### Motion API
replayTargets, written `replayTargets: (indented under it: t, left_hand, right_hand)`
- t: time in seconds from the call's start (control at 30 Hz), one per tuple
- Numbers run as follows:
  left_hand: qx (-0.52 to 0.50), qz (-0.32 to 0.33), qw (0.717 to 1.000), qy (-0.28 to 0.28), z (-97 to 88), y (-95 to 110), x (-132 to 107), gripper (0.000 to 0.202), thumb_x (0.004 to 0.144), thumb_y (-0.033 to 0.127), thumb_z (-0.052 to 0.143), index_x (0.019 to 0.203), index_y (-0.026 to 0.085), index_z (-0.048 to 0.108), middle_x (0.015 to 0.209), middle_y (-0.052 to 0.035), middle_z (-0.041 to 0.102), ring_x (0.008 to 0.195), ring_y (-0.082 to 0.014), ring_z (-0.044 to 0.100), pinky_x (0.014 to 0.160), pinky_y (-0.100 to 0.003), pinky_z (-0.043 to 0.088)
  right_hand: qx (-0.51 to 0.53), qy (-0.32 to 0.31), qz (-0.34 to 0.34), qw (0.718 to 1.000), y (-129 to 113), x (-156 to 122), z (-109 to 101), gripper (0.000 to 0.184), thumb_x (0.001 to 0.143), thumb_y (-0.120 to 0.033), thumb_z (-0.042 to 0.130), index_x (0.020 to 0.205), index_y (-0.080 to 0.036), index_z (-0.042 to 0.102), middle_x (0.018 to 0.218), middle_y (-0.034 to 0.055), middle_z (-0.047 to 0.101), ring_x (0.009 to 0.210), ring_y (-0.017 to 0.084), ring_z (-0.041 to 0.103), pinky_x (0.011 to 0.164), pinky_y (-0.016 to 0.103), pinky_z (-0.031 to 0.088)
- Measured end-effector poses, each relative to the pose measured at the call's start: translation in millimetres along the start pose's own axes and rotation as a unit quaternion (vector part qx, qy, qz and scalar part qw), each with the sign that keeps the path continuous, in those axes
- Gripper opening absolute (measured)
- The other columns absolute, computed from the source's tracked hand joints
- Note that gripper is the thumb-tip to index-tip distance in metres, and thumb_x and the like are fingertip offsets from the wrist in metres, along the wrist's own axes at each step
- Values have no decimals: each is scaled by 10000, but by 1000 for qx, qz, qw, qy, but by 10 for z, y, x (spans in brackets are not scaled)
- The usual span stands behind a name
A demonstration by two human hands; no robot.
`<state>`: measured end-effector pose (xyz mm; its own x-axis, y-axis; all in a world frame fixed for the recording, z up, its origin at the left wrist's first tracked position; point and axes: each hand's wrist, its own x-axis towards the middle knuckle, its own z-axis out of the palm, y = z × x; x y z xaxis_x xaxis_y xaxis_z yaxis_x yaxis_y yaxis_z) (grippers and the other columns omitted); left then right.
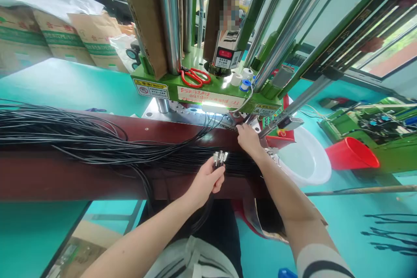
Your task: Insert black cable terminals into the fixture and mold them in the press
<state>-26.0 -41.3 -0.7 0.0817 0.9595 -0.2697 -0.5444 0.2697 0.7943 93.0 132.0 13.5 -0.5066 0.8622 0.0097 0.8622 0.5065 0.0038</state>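
Observation:
My left hand (206, 182) is closed round a small bunch of black cables, and their silver metal connector ends (220, 157) stick up above my fingers. My right hand (248, 139) reaches forward to the base of the green press machine (208, 89), its fingers pinched on a cable end near the lit mould area (215, 108). A thick bundle of black cables (81, 134) lies across the dark red table edge (65, 173) to the left.
Red scissors (195, 77) and tape rolls (243, 79) sit on the machine's green ledge. A white basin (306, 160) and a red bucket (352, 154) stand to the right. Cardboard boxes (58, 39) are stacked at the back left. More cables (391, 232) lie on the floor.

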Motion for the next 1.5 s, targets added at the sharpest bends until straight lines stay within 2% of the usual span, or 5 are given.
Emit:
replayTargets:
  t: [0.27, 0.5, 0.63, 1.17, 1.5]
  left_hand:
    - [5, -22, 1000, 6, -57, 34, -35, 189, 728, 286, 568, 776, 193, 410, 520, 85, 405, 377, -25, 291, 353, -162, 185]
    - [124, -67, 989, -35, 161, -34, -6, 200, 794, 401, 472, 775, 222, 382, 471, 111, 279, 367, -36, 170, 344, -163, 110]
    - [246, -45, 967, -45, 246, -110, 47, 219, 753, 398, 531, 734, 189, 469, 440, 100, 303, 371, -41, 232, 367, -178, 172]
    - [360, 84, 929, 15, 227, -112, 0, 172, 744, 299, 530, 641, 161, 544, 608, 20, 533, 582, -103, 442, 559, -209, 360]
    - [211, -32, 976, 33, 185, -2, 101, 244, 761, 434, 504, 735, 207, 418, 464, 105, 274, 354, -37, 208, 335, -156, 157]
  right_hand:
    - [200, -147, 8, 969, -3, -607, -359, 155, 734, -197, 408, 806, -168, 542, 612, -10, 556, 483, 116, 527, 439, 212, 382]
    - [717, -79, 137, 679, -207, -1418, -71, 474, 783, -299, 464, 1241, -190, 408, 457, -111, 398, 267, 49, 278, 260, 163, 229]
    - [786, 22, 159, 597, -345, -1509, 130, 486, 849, -436, 423, 1263, -181, 412, 451, -93, 428, 263, 51, 304, 252, 165, 254]
    - [698, 33, 129, 704, -367, -1534, 132, 450, 876, -379, 439, 1284, -189, 444, 439, -80, 423, 321, 46, 342, 314, 168, 265]
    - [749, 13, 166, 642, -316, -1526, 119, 468, 843, -413, 472, 1257, -194, 469, 469, -70, 453, 294, 43, 349, 279, 159, 214]
